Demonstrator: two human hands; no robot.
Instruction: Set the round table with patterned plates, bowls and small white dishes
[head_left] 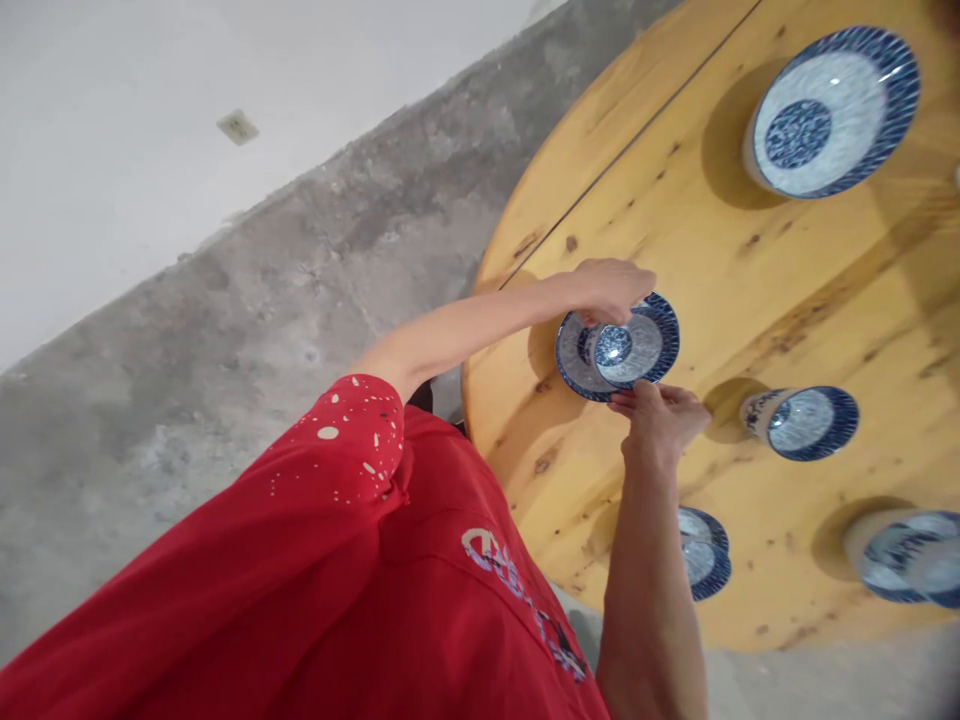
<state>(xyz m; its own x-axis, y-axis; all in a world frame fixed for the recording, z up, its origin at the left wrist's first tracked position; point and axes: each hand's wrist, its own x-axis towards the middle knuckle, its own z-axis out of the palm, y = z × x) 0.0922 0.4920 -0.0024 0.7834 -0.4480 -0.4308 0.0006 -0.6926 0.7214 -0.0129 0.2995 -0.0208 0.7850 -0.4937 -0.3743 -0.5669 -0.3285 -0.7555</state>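
Observation:
A small blue-and-white bowl (645,345) stands on a blue-patterned plate (571,362) near the edge of the wooden table. From above, my left hand (611,288) is closed on the bowl's upper rim, its fingers bent down and partly hidden. My right hand (661,415) pinches at the lower rim, where bowl and plate edges overlap; its thumb appears to lie on the bowl. Just right of my right hand is a blue-and-white cup-like bowl (806,422).
On the round wooden table (600,230) a large blue-rimmed bowl (840,110) stands at the far side. Nested bowls (907,555) sit at lower right, and more blue-and-white dishes (703,550) are partly behind my right forearm. Concrete floor and a white wall lie left.

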